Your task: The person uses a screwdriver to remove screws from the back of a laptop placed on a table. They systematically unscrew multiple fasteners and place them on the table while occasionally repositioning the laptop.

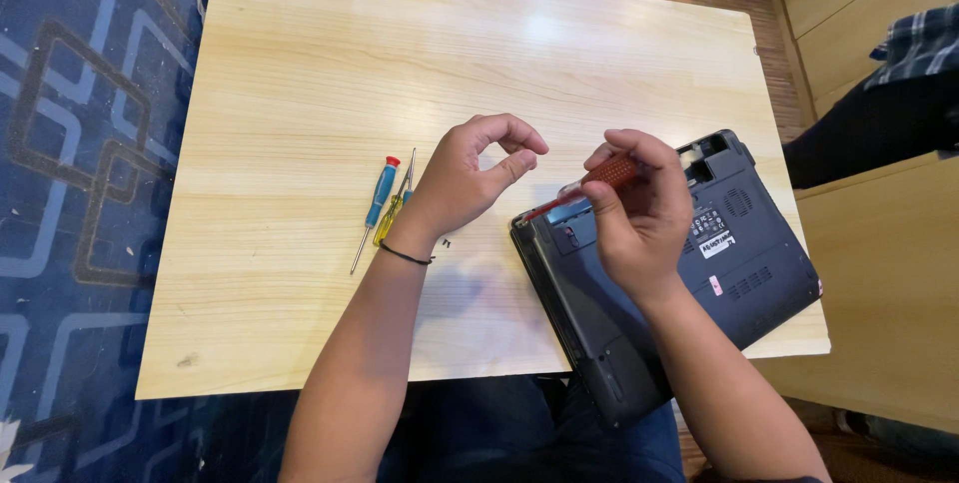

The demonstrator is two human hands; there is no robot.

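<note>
A dark grey laptop with its underside up (769, 273) is lying at the near right corner of the pale wooden desk (330, 73), its near end overhanging the edge. Its base is showing vent slots, a white label and an open bay at the far end. The right hand (639, 218) is clamping a red-handled screwdriver (589, 183), whose tip is resting at the laptop's left edge. The left hand (470, 178) is hovering just left, holding nothing, thumb and forefinger curling toward each other. Further left, a blue-handled screwdriver (380, 198) and a yellow-handled screwdriver (392, 215) are lying side by side.
</note>
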